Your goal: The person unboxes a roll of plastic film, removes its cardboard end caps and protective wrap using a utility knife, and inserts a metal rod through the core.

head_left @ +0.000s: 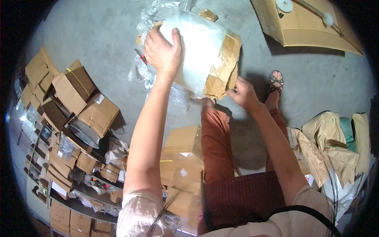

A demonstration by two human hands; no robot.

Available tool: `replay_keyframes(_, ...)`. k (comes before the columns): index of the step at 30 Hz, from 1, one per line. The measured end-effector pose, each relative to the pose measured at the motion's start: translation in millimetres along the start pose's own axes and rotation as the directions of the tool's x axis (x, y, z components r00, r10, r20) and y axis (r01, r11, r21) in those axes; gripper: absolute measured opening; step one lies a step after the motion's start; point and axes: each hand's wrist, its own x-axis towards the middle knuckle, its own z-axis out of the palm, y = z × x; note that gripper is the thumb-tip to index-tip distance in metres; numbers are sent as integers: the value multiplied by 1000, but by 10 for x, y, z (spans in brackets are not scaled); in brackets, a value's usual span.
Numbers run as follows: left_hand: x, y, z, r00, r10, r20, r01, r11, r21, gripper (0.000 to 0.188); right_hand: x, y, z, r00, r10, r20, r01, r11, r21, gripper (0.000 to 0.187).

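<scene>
A bulky white package (195, 51), covered in clear plastic wrap, is in front of me at the top of the view. Glare washes out its middle. Torn brown cardboard (227, 65) is taped along its right end. My left hand (164, 51) grips the package's left side, fingers curled over the edge and thumb up along the wrap. At the lower right corner, my right hand (243, 94) has its fingers closed on the cardboard's edge. Loose crumpled plastic (148, 21) spreads around the left and far sides. Beside my left wrist, a small red and black object (142, 57) is partly hidden.
A large open carton (300, 37) with a white spool and a rod lies at the far right. Stacked boxes (83, 94) and loaded shelves (90, 189) line the left. Another carton (181, 154) stands by my leg. Brown paper sacks (327, 134) are on the right.
</scene>
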Motion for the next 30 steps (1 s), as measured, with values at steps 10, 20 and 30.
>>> replay_keyframes(10,55,-8,-4,1000,-19,18,18,1000,21,60,-119,357,-1056,878,430,209,-467,865,185,30)
replay_keyframes(20,-35,40,-30,997,-65,48,64,997,35,59,-136,1031,-1836,924,170,-342,-361,683,-635,37)
replay_keyframes(30,16,36,-34,998,-5,58,4,1000,9,67,-56,-648,-339,969,245,10,-243,952,184,56)
